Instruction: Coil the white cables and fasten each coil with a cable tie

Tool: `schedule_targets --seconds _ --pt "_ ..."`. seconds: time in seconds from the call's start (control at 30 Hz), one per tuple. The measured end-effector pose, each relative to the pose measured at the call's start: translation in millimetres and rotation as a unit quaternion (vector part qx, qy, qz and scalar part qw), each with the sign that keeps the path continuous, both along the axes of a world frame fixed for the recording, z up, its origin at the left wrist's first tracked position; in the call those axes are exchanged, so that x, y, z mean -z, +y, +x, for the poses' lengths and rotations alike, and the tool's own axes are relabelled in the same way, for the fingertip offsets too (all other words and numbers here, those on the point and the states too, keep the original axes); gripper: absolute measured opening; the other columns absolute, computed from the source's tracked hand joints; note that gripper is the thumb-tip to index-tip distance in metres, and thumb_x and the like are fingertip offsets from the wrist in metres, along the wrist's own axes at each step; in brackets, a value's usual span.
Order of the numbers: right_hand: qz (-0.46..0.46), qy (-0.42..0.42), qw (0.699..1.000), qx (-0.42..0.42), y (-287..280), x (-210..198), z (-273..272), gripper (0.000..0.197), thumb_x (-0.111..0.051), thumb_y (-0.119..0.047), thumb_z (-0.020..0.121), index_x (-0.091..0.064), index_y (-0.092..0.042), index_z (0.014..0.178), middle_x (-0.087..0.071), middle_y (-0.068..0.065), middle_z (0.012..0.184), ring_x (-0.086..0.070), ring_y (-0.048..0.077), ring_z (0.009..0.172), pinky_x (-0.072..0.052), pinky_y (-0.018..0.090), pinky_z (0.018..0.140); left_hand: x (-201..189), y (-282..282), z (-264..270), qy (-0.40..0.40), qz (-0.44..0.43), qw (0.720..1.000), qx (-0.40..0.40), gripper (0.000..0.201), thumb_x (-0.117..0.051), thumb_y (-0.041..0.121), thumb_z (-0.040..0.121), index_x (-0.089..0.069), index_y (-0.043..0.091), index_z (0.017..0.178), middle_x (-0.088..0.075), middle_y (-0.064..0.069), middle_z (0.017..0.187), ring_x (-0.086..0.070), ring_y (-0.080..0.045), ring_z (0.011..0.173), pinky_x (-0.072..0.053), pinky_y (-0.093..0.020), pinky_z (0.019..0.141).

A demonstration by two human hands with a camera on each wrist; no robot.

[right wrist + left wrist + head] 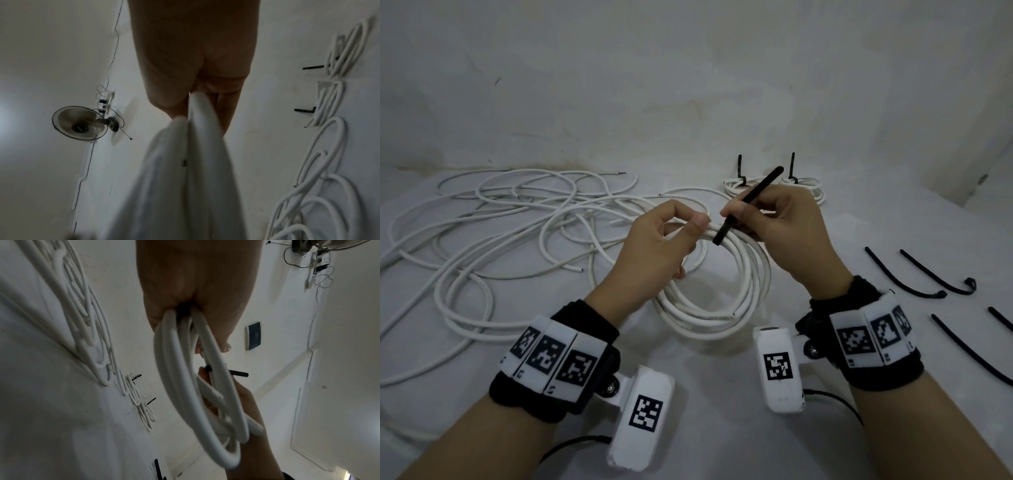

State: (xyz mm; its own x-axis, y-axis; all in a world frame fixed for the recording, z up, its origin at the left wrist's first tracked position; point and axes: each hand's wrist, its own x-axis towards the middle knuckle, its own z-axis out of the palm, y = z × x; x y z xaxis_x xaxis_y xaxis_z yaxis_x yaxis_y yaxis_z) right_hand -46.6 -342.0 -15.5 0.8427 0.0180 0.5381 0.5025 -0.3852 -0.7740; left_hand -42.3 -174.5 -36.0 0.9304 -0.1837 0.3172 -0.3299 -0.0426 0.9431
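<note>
A white cable coil [715, 294] of several loops hangs in front of me, held up at its far edge. My left hand [667, 236] grips the coil's top strands, fingers curled round them; the left wrist view shows the coil [185, 386] running out of the fist. My right hand [774, 219] pinches a black cable tie [748, 204] that slants across the coil's top beside the left thumb. The tie's end [238, 374] pokes out past the strands. In the right wrist view the coil [185, 178] is a white blur under the hand.
Loose white cables [493, 233] sprawl over the left of the white surface. Two small tied coils [739, 185] [804, 185] lie at the back by the wall. Several spare black ties [914, 277] lie at the right. A wall fan [80, 123] shows behind.
</note>
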Motion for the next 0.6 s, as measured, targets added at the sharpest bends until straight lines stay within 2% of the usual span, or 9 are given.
schedule_targets --seconds 0.1,0.17,0.27,0.33,0.47,0.6 --pt "0.034 0.001 0.999 -0.018 4 1 0 0.018 -0.063 -0.006 0.089 -0.071 -0.018 0.079 -0.072 -0.002 0.081 -0.070 0.012 0.078 -0.055 0.027 0.078 0 0 2 -0.008 0.000 1.000 -0.004 0.015 -0.058 0.029 0.090 -0.060 0.015 0.083 -0.044 0.002 0.053 -0.038 -0.003 0.040 -0.041 -0.019 0.043" --pt "0.048 -0.003 0.998 -0.030 8 3 1 0.014 -0.063 -0.005 0.089 -0.070 -0.015 0.083 -0.072 0.001 0.083 -0.070 0.013 0.081 -0.055 0.026 0.078 1 1 3 -0.011 0.002 1.000 -0.007 0.015 -0.057 0.029 0.091 -0.060 0.017 0.082 -0.043 -0.001 0.056 -0.039 -0.003 0.041 -0.041 -0.019 0.044" --pt "0.074 0.049 0.993 -0.072 13 5 -2 0.003 -0.065 -0.009 0.089 -0.063 -0.011 0.089 -0.068 0.014 0.091 -0.071 0.024 0.080 -0.059 0.033 0.072 1 1 3 -0.017 -0.007 1.000 -0.021 0.016 -0.056 0.027 0.092 -0.060 0.014 0.083 -0.050 0.012 0.050 -0.043 -0.002 0.042 -0.041 -0.019 0.044" --pt "0.077 0.077 0.990 -0.092 16 6 -4 0.015 -0.071 -0.006 0.083 -0.059 -0.011 0.091 -0.064 0.015 0.095 -0.071 0.023 0.078 -0.060 0.034 0.069 1 1 3 -0.023 -0.007 0.999 -0.033 0.018 -0.056 0.025 0.093 -0.060 0.008 0.088 -0.054 0.018 0.047 -0.043 -0.002 0.041 -0.041 -0.017 0.043" --pt "-0.022 -0.026 0.998 -0.048 17 7 -4 0.026 -0.078 -0.003 0.074 -0.059 -0.010 0.090 -0.062 -0.002 0.088 -0.064 0.014 0.084 -0.054 0.029 0.081 1 1 4 -0.019 -0.016 0.998 -0.051 0.016 -0.057 0.026 0.092 -0.060 0.014 0.082 -0.053 0.018 0.047 -0.043 -0.002 0.040 -0.041 -0.017 0.041" --pt "-0.072 -0.103 0.992 -0.010 17 6 -7 0.025 -0.080 -0.006 0.072 -0.060 -0.004 0.087 -0.064 0.002 0.083 -0.063 0.014 0.078 -0.054 0.027 0.075 1 0 4 -0.023 -0.027 0.997 -0.063 0.018 -0.057 0.027 0.092 -0.062 0.014 0.080 -0.054 0.019 0.049 -0.045 -0.002 0.041 -0.040 -0.016 0.041"
